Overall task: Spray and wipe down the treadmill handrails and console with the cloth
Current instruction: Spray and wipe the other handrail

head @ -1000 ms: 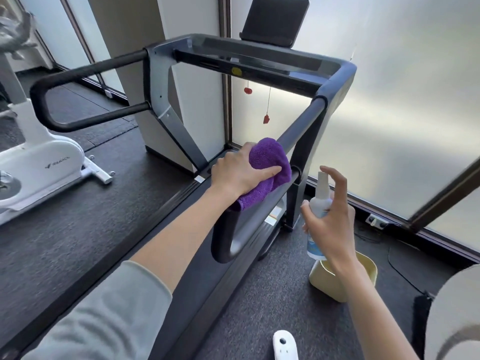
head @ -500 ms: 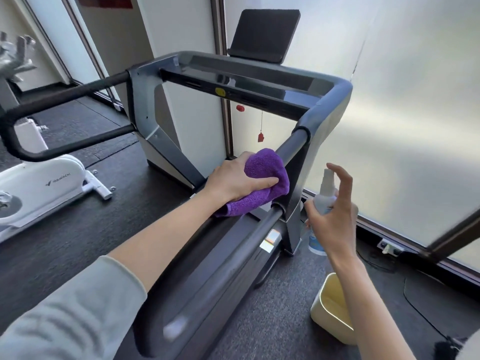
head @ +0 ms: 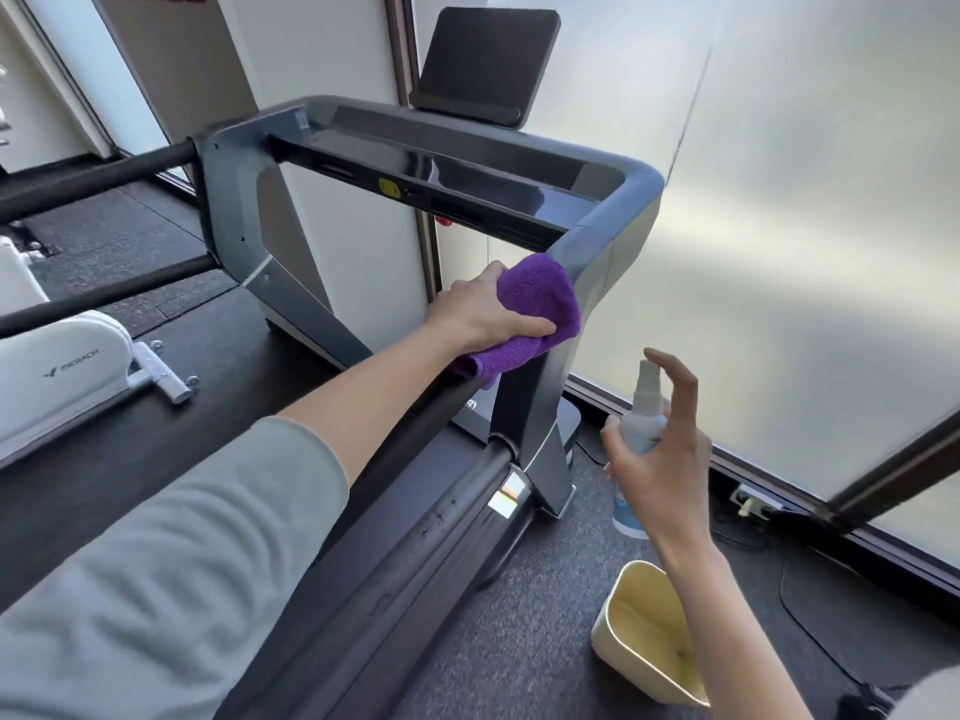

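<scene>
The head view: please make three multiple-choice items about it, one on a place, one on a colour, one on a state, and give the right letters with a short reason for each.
1. Where does the cloth lie?
A. on the right handrail, just below the console corner
B. in the yellow bin
C. on the floor

2. What colour is the cloth?
A. white
B. purple
C. green

3. How does the right hand hold the spray bottle?
A. it does not touch it
B. flat palm under its base
C. fingers round the body, index finger raised above the nozzle

Answers:
1 A: the left hand presses it on the right handrail where it meets the console frame.
2 B: the fabric is plainly purple.
3 C: the hand wraps the bottle and the index finger hangs over the nozzle without touching it.
</scene>
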Motion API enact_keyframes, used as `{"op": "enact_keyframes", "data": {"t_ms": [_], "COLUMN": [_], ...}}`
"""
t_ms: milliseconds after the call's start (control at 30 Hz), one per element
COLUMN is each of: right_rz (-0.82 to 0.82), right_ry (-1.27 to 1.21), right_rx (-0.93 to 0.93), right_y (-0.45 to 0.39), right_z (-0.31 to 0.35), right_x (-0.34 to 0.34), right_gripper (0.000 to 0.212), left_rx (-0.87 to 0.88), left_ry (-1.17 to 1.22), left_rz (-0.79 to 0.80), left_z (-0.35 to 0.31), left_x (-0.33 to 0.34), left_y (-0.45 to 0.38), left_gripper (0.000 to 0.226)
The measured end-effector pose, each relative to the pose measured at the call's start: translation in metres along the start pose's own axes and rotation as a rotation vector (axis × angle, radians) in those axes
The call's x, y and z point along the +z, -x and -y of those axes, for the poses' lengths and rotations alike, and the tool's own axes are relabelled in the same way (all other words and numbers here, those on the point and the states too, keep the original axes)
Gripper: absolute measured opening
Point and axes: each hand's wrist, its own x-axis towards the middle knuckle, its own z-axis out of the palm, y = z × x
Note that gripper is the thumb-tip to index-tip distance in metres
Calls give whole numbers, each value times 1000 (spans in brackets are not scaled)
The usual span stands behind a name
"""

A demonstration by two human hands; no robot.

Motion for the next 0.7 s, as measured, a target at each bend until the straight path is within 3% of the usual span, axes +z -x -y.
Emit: {"op": "enact_keyframes", "data": {"t_ms": [200,433,600,700], "right_rz": [-7,4,36,39], "right_ry": [-13,-8,-25,-39], "right_rx": [-14,-31,-49,-43], "right_y": [18,64,112,143], "right_z": [21,55,84,98], "right_x": [2,13,24,30], "right_gripper": [73,71,71,72], "left_rx": [40,11,14,-10], "left_ry": [-63,252,328,448], "left_rz": [-14,121,115,163], "left_z": [12,62,100,123], "left_x": [-9,-35,-49,-57], "left_y": [35,118,185,223], "left_gripper": [70,65,56,69]}}
